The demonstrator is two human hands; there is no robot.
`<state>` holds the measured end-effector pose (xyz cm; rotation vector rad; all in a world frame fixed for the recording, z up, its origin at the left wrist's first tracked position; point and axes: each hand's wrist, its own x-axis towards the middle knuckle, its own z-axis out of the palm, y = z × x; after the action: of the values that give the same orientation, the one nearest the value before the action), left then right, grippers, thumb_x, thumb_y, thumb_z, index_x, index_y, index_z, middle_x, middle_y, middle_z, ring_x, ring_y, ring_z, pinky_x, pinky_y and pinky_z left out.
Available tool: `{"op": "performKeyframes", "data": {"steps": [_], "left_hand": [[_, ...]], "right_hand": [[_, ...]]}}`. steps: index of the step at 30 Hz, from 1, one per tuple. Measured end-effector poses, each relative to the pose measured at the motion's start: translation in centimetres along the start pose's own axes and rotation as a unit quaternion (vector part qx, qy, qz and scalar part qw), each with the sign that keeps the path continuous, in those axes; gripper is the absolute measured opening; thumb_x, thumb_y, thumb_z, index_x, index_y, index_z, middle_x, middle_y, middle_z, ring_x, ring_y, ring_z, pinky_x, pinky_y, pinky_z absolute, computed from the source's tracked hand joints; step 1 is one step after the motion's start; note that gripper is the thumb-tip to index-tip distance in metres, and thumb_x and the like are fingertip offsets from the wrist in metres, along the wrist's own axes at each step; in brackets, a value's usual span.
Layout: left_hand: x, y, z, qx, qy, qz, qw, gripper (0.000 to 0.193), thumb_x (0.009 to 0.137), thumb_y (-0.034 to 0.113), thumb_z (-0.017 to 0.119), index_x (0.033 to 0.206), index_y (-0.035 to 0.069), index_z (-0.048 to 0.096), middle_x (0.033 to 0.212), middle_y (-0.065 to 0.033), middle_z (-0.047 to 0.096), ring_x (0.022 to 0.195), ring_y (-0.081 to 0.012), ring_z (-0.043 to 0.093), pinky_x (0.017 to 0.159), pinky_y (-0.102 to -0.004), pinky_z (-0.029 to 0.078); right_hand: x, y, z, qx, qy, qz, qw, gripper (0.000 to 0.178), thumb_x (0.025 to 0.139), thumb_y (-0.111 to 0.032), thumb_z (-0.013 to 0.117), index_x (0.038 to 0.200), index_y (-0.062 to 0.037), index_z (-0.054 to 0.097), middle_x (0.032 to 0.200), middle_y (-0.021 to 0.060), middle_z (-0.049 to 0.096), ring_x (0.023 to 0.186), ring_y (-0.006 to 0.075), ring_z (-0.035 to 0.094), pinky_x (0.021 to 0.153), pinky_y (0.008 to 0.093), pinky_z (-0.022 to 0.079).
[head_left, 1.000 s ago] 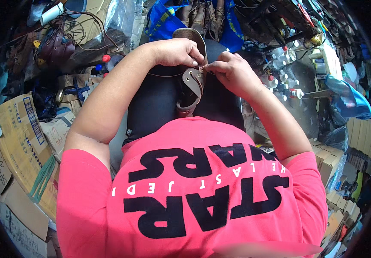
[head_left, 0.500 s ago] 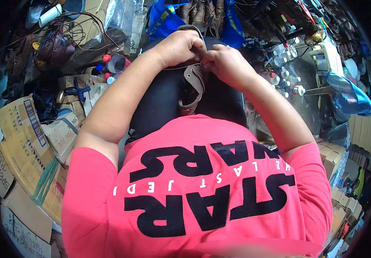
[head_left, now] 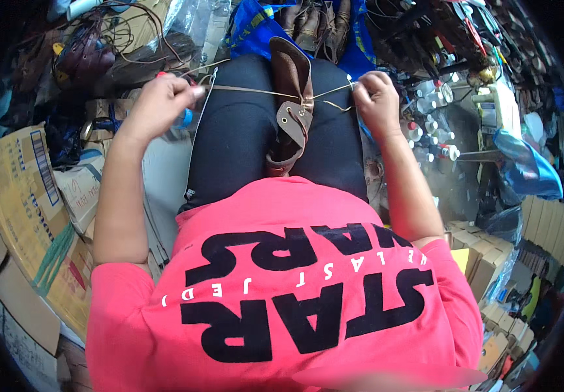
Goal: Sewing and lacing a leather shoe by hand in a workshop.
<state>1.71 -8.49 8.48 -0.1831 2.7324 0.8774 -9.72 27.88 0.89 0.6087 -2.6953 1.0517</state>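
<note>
Leather shoe [head_left: 292, 104] sits on my lap between the knees. Left hand [head_left: 158, 104] and right hand [head_left: 377, 98] each pinch the thread [head_left: 249, 90], taut. Risk: overpull snaps it or tears the seam.

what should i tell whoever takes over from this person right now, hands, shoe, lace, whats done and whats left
Left hand: closed on one end of the tan lace, drawn out to the left.
Right hand: closed on the other end, drawn out to the right.
Brown leather shoe: lies between the thighs on the lap, toe pointing away, tongue flap loose toward the body.
Done: the lace runs through the shoe's eyelet area and is stretched taut across both thighs.
Left: no knot or bow shows; the ends probably need tying off or further threading.
</note>
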Motion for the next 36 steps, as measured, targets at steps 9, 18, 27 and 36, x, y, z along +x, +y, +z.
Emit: {"op": "performKeyframes", "data": {"steps": [9, 18, 27, 36], "left_hand": [[2.4, 5.3, 4.5, -0.871, 0.080, -0.028, 0.483, 0.045, 0.100, 0.037, 0.043, 0.061, 0.015, 0.040, 0.066, -0.0008, 0.046, 0.058, -0.0114, 0.040, 0.066, -0.0317, 0.037], [2.9, -3.5, 5.0, -0.735, 0.017, -0.038, 0.676, 0.044, 0.100, 0.040, 0.042, 0.064, 0.014, 0.043, 0.065, -0.0010, 0.051, 0.052, -0.0104, 0.044, 0.068, -0.0326, 0.046], [-2.5, 5.6, 5.0, 0.008, 0.229, 0.213, 0.950, 0.043, 0.078, 0.037, 0.070, 0.107, 0.007, 0.064, 0.106, -0.0142, 0.056, 0.104, -0.0311, 0.056, 0.089, -0.0387, 0.046], [-1.1, 10.3, 8.7, 0.129, -0.013, 0.169, 0.977, 0.066, 0.069, 0.034, 0.074, 0.121, 0.001, 0.049, 0.114, -0.0191, 0.055, 0.098, -0.0359, 0.062, 0.088, -0.0434, 0.050]], "right_hand": [[1.2, 0.7, -0.2, 0.811, 0.027, 0.370, 0.453, 0.043, 0.100, -0.043, 0.040, 0.077, -0.0082, 0.051, 0.071, 0.0043, 0.052, 0.064, 0.0165, 0.050, 0.067, 0.0340, 0.045], [-1.9, 6.5, -1.7, 0.737, -0.071, 0.358, 0.569, 0.043, 0.097, -0.044, 0.047, 0.068, -0.0116, 0.048, 0.057, 0.0004, 0.043, 0.052, 0.0127, 0.041, 0.061, 0.0312, 0.041], [2.9, 0.8, -6.2, -0.002, -0.186, -0.036, 0.982, 0.059, 0.078, -0.024, 0.074, 0.133, -0.0231, 0.053, 0.110, 0.0147, 0.061, 0.106, 0.0269, 0.061, 0.087, 0.0350, 0.048], [9.4, -9.1, -1.3, -0.263, -0.392, -0.162, 0.867, 0.049, 0.074, -0.044, 0.074, 0.105, -0.0079, 0.064, 0.085, 0.0158, 0.067, 0.086, 0.0318, 0.065, 0.074, 0.0404, 0.050]]}}
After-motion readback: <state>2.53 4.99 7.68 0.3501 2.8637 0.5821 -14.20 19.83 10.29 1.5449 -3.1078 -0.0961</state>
